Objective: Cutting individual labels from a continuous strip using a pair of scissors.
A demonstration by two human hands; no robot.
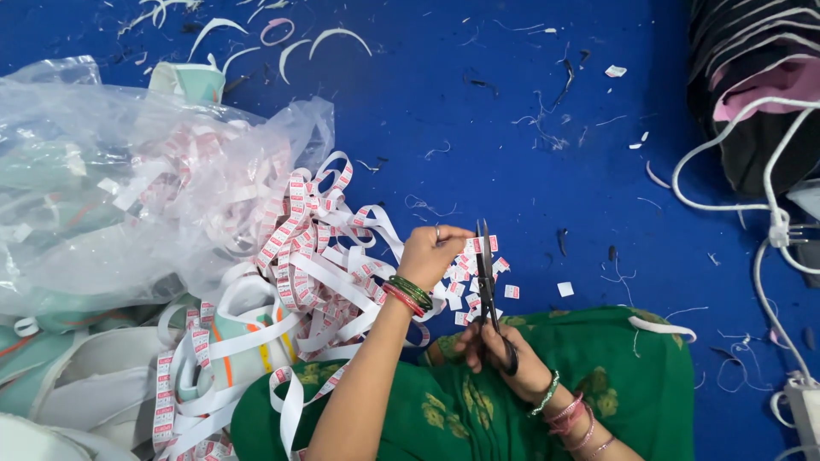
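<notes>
Scissors point(487, 277) snip white, red-printed label ribbon point(299, 256) into squares

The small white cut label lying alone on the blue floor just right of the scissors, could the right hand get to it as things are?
Probably yes: the white label lies on bare blue floor with nothing between, though the right hand holds the scissors.

Left hand point(431, 253) pinches the white label ribbon point(316, 273) with red printed tags, right hand point(500, 354) works black scissors point(488, 282) pointing up at it. Cut labels point(478, 286) pile on the blue floor point(512, 128) beside a clear plastic bag point(111, 179).
</notes>
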